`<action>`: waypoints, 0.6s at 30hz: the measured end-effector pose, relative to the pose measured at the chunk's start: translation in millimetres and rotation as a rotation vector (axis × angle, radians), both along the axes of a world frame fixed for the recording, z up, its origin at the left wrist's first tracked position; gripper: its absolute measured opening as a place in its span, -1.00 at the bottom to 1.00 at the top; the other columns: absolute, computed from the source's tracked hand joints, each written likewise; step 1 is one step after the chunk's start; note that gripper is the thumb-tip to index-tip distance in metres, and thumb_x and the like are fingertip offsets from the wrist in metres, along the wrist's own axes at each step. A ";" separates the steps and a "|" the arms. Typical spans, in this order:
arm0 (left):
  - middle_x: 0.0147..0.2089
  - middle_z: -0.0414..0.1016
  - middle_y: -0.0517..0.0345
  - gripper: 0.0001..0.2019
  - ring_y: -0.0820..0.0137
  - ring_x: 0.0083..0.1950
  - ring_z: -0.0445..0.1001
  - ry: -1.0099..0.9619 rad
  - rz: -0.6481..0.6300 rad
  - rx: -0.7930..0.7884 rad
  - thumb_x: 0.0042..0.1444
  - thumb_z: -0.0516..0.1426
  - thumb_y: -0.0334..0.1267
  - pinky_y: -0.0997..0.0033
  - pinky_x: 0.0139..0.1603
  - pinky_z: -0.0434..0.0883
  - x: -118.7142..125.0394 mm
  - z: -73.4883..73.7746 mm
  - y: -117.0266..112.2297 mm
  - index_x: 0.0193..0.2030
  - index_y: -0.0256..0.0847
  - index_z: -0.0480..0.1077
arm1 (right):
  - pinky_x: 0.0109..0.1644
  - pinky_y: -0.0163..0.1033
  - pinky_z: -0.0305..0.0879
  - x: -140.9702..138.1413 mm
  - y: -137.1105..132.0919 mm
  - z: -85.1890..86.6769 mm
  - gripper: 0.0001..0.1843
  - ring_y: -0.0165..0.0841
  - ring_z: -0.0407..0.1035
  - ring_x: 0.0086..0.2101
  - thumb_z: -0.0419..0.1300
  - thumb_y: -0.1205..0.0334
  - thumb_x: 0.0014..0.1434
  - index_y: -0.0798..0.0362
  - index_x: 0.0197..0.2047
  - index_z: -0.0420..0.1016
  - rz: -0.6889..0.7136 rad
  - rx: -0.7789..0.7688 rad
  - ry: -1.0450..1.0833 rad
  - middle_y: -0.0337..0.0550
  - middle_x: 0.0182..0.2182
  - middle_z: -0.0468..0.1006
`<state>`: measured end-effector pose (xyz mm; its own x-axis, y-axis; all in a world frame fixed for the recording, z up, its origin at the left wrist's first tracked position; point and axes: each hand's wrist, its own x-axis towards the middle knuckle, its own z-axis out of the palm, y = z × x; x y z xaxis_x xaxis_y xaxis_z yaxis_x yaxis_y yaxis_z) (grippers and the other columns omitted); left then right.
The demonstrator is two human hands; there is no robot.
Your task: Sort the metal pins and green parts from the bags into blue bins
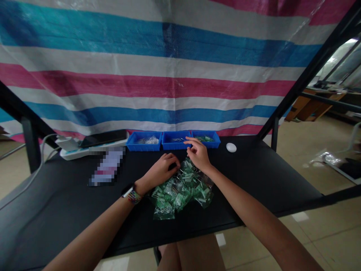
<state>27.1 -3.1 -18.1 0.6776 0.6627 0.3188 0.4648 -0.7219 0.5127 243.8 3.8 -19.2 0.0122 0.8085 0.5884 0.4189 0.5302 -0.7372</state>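
Observation:
On the black table lies a heap of small clear plastic bags (180, 192) holding green pieces and thin metal pieces. At the heap's upper left edge is my left hand (162, 171), its fingers curled and the thumb bent in; whatever may be between the fingertips is hidden. My right hand (198, 154) hovers over the heap's far end with its fingers apart, the fingertips near the middle blue bin (176, 145). A few thin metal pieces (177, 139) lie in that bin. The right blue bin (212, 144) contains green pieces, and the left blue bin (144, 147) clear ones.
A white power strip (73, 153) with a dark phone (104, 138) on it stands at the back left. In front lies a blurred-out packet (108, 165). A white oval object (231, 147) sits right of the bins. Striped sheeting (169, 82) hangs behind.

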 end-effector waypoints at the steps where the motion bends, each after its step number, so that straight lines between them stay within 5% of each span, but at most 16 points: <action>1: -0.04 0.54 0.02 -0.88 0.22 -0.03 0.44 -0.011 0.002 -0.003 0.32 0.14 -0.28 0.17 0.09 0.37 -0.1 -0.2 0.4 -0.15 -0.17 0.53 | -0.39 -0.27 0.41 0.2 -0.8 0.8 -0.74 -0.49 0.36 -0.51 0.14 0.33 0.25 0.01 -0.10 0.64 0.002 -0.004 0.006 -0.02 0.17 0.56; 10: -0.20 0.56 0.10 -0.85 0.31 -0.19 0.51 -0.241 0.109 -0.135 0.37 0.10 -0.20 0.35 -0.15 0.41 -2.3 4.5 1.2 -0.14 -0.18 0.47 | -0.33 -0.25 0.33 2.0 -9.1 9.3 -0.84 -0.38 0.38 -0.43 0.19 0.19 0.29 0.01 -0.23 0.60 -0.006 -0.008 0.035 -0.12 -0.21 0.58; 18: -0.15 0.61 0.08 -0.82 0.30 -0.12 0.55 -0.456 0.195 -0.159 0.36 0.15 -0.16 0.35 -0.07 0.42 -2.4 11.3 -2.6 -0.10 -0.20 0.52 | -0.34 -0.28 0.22 -7.3 -16.6 7.7 -0.54 -0.38 0.37 -0.47 0.15 -0.08 0.37 0.03 -0.44 0.55 0.304 -0.312 0.082 -0.22 -0.49 0.56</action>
<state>24.8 -5.7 -6.8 0.3525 0.8273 0.4375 0.2871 -0.5405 0.7908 236.5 -12.8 -11.5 -0.2169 0.9215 0.3222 0.2118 0.3666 -0.9059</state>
